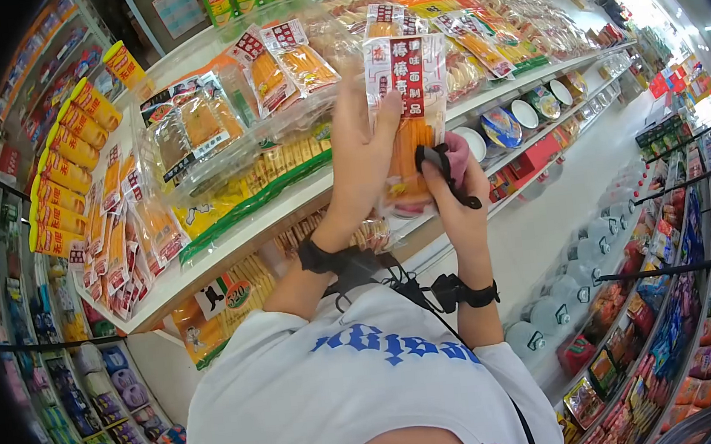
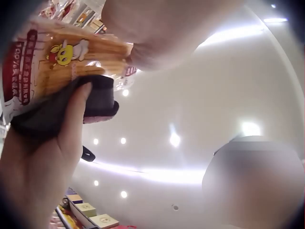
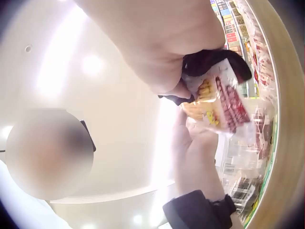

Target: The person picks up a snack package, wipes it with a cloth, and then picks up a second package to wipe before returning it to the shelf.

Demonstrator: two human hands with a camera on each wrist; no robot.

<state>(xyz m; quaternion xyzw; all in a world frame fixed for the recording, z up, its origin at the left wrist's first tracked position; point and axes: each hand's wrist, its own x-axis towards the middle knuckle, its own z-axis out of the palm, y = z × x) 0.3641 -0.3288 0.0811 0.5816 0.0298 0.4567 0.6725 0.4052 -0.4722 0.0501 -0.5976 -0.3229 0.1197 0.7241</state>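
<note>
At one o'clock, left hand (image 1: 365, 140) and right hand (image 1: 462, 188) grip a packet (image 1: 417, 119) reading "味面制品"; at eight, a package (image 1: 239, 297) reads "520".

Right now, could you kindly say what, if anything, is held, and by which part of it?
A snack packet: the left hand holds its left side, the right hand its lower right side, in the head view.

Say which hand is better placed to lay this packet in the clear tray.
Probably the left hand: it holds the packet and sits nearer the clear tray; the right hand grips the lower end.
</note>
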